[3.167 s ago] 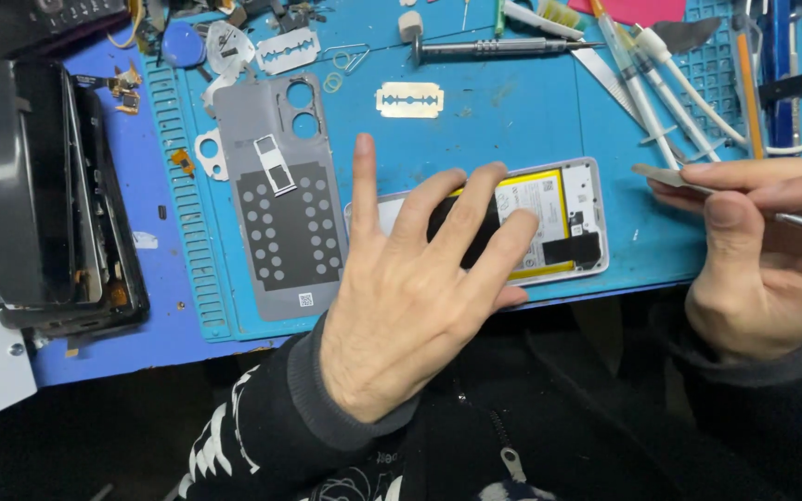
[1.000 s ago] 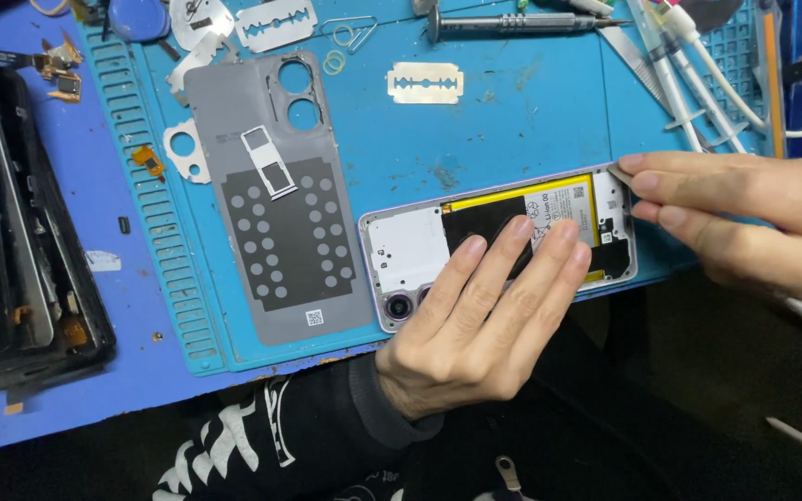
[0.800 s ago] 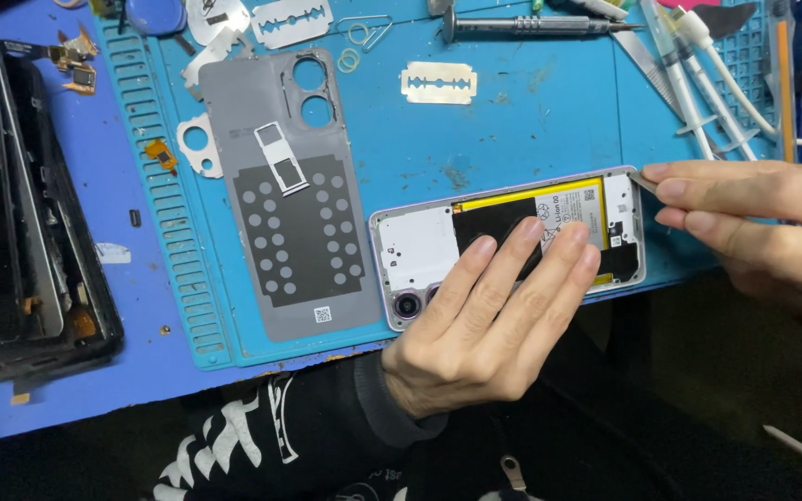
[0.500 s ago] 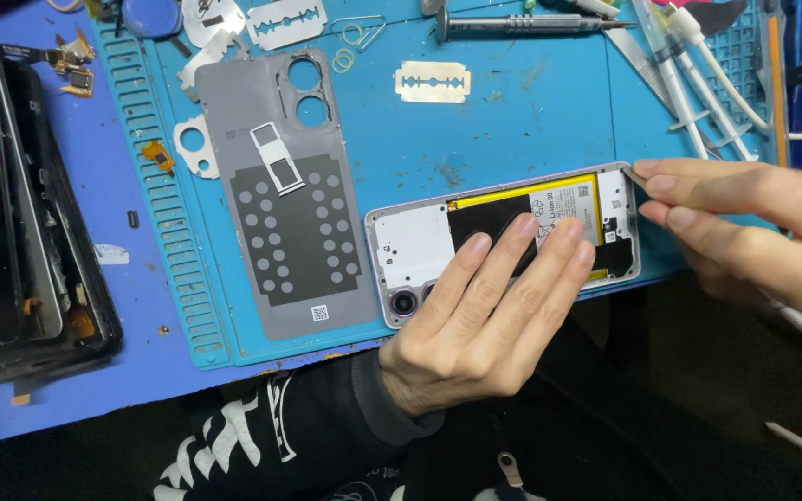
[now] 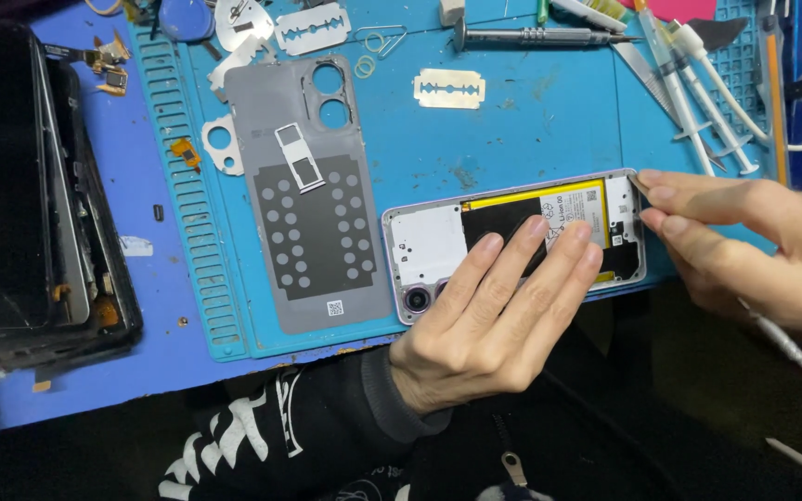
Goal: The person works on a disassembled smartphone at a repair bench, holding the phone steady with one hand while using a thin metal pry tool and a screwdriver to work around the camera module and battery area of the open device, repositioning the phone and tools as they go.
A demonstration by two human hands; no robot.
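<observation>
On the blue silicone repair mat [image 5: 531,121] we've got the opened phone [image 5: 512,243] lying flat near the front edge, back cover off, guts facing up. Our left hand [image 5: 494,325] lies spread and flat over it, fingers pressing on the black battery and its yellow-edged label to pin it down. Our right hand [image 5: 754,250] has its fingertips pressed together around a thin metal pry tool [image 5: 791,348], tip right at the phone's top right corner.

Biggest risk as we see it: that tip slipping inward and nicking the soft battery pouch, or the phone skating on the mat if the left hand eases off.

Left of the phone sits the grey plastic back cover [image 5: 313,195], matte, with round camera cutouts and a dotted black adhesive sheet. Further up there's a shiny flat razor blade [image 5: 449,89], easy to catch a finger on.
</observation>
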